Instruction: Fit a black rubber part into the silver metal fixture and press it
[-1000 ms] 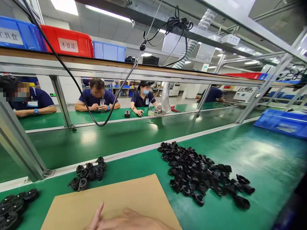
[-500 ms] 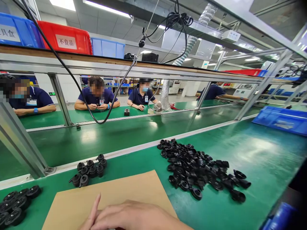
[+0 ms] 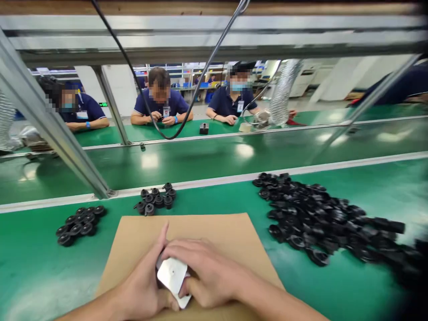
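Observation:
Over the cardboard sheet (image 3: 214,227), both hands are closed around a silver-white metal piece (image 3: 171,273) with flat faces, rounded corners and a small mark in the middle. My left hand (image 3: 144,283) grips it from the left, its thumb low and one finger pointing up. From the right, my right hand (image 3: 209,269) wraps over the top and side of the piece. Fingers cover much of it, so its full shape is hidden. Beyond the sheet stands a small group of black knobbed parts (image 3: 158,201). Round black parts (image 3: 78,224) lie grouped further left.
A large heap of black plastic parts (image 3: 310,214) spreads over the green table (image 3: 234,194) on the right. A slanted metal post (image 3: 70,133) rises at the left. A black cable (image 3: 197,84) hangs ahead. Several people sit across the green conveyor belt (image 3: 187,156).
The view has tilted down and turned left. The hands, earlier low with one over the other, now show more fully, with the silver-white metal piece visible between them.

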A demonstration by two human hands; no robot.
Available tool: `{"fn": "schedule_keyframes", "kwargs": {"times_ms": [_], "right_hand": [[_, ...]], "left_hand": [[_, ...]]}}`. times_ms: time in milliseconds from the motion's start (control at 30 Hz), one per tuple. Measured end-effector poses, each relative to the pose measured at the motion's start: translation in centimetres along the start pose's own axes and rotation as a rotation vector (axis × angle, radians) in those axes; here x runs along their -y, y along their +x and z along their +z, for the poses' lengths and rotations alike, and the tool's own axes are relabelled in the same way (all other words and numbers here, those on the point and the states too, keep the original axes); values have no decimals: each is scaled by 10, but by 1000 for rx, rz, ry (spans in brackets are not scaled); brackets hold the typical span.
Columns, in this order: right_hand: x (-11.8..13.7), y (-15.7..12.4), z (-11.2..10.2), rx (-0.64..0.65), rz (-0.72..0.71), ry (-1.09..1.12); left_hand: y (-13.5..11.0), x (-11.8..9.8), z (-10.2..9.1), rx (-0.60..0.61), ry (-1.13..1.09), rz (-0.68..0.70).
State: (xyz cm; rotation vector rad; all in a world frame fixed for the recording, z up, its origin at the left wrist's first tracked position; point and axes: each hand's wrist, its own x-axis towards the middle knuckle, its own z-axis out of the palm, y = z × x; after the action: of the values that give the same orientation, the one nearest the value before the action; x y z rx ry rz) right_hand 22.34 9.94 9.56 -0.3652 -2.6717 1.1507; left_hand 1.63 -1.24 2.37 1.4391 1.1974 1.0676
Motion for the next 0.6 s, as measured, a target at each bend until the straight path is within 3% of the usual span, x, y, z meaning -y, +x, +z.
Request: {"fn": "schedule_keyframes", "kwargs": {"times_ms": [167,600], "right_hand": [[4,1,2,-29,31,53],[7,4,3,-30,73,57]], "left_hand": [[3,0,0,-63,146,60],[2,0,5,-155,256,134]]}}
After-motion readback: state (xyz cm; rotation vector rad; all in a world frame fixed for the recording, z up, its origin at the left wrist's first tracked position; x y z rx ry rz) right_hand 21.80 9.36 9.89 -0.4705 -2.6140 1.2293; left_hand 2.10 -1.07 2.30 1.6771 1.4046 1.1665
